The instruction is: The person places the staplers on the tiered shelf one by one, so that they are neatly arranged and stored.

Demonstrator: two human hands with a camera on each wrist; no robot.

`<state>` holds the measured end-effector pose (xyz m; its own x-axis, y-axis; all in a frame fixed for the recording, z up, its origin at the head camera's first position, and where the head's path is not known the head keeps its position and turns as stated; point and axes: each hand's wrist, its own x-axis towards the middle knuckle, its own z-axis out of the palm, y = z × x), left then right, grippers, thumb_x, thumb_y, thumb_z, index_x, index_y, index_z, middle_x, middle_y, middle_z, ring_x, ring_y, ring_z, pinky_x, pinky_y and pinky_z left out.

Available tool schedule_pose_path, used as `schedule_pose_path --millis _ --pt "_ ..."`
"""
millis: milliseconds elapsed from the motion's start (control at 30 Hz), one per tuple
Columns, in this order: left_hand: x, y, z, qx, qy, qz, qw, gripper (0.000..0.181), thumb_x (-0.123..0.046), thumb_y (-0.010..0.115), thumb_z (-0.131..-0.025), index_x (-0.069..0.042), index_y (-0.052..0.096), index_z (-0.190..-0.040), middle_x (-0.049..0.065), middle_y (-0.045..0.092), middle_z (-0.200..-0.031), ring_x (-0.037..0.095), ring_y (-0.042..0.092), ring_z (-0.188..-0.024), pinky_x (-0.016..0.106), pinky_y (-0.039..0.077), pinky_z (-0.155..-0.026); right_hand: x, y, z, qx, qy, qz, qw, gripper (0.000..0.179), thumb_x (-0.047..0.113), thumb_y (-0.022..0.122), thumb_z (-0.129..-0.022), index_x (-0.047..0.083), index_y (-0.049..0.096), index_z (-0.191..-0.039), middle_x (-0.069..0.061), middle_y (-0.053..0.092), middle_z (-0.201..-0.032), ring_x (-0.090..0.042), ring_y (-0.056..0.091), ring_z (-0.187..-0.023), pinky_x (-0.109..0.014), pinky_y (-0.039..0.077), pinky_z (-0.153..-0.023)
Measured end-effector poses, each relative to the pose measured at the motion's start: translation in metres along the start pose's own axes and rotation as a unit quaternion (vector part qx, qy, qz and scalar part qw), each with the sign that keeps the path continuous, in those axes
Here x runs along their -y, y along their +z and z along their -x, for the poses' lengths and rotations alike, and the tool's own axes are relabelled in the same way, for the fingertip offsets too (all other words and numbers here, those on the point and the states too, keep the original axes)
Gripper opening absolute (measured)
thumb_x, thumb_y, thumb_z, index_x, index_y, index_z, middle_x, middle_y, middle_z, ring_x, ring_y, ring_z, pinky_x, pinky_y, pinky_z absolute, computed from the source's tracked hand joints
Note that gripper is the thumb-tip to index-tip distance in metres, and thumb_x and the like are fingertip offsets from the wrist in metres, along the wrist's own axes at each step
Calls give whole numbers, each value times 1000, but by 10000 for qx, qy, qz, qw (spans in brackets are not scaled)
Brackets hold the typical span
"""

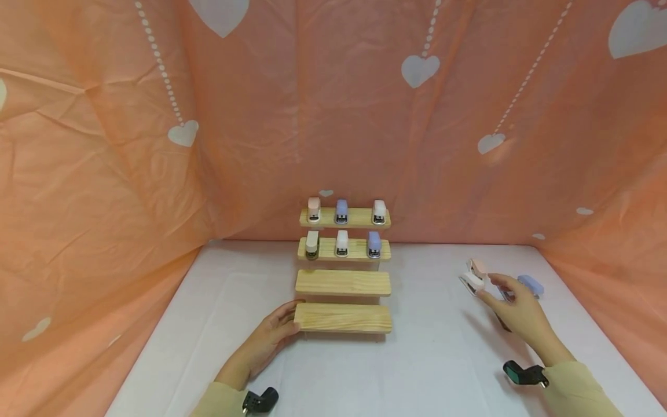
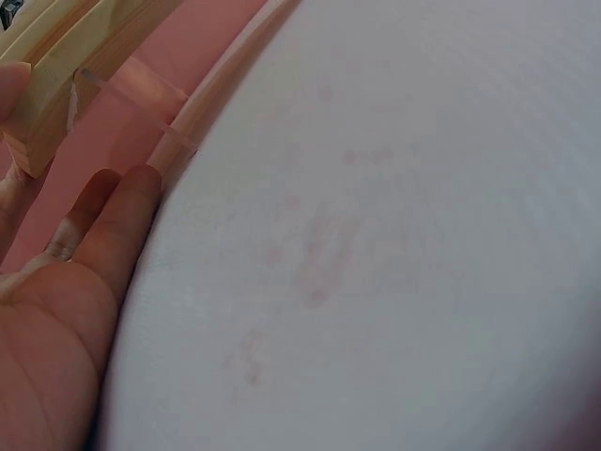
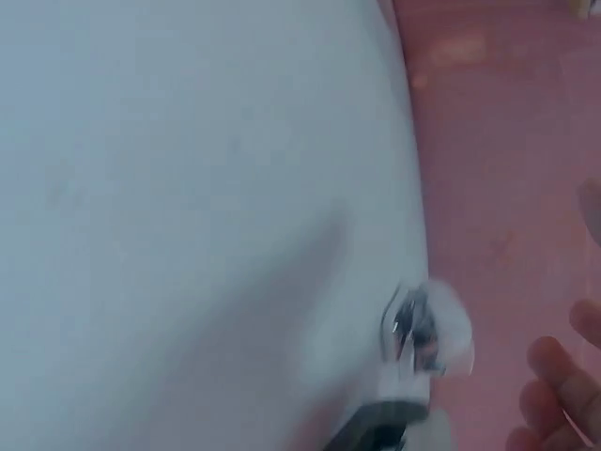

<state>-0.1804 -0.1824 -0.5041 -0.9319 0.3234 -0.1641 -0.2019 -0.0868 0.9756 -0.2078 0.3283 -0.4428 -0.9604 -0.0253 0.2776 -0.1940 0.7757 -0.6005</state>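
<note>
A tiered wooden display rack stands mid-table. My left hand grips the left end of its lowest wooden shelf, thumb in front. On the top shelf are a pink stapler, a purple stapler and a white stapler. The tier below bears a beige stapler, a white stapler and a purple stapler. At the right, my right hand reaches over loose staplers, thumb and forefinger apart beside a white stapler. Nearby lie a pink stapler and a purple stapler; my hand partly hides others.
A white-covered table carries everything. Behind it and along both sides hangs an orange-pink curtain with white hearts. The two lower shelves, including the third tier, show bare wood. Black wrist devices sit at both cuffs.
</note>
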Motion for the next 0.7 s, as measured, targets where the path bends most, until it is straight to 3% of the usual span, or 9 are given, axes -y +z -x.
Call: schedule_pose_path --millis 167,467,700 --pt "-1 1 0 -31 -20 32 10000 68 -18 63 -92 -6 30 -150 21 32 -151 30 38 -134 36 37 -108 -13 -5 5 37 238 9 9997 62 38 67 -90 -3 50 -134 -31 51 -128 -48 45 -116 -65 40 -87" --pt "-3 3 1 -104 -64 121 9999 67 -17 64 -92 -8 31 -150 20 32 -151 28 39 -133 35 39 -107 -23 -2 9 126 432 -4 9990 59 40 64 -92 0 52 -134 -27 54 -124 -36 51 -103 -41 43 -74" --pt "-2 3 1 -83 -50 130 9999 67 -17 63 -92 -7 31 -150 20 32 -151 28 39 -133 35 38 -107 -28 0 12 387 715 -30 9967 63 45 61 -93 1 50 -137 -28 51 -127 -37 50 -104 -43 44 -74"
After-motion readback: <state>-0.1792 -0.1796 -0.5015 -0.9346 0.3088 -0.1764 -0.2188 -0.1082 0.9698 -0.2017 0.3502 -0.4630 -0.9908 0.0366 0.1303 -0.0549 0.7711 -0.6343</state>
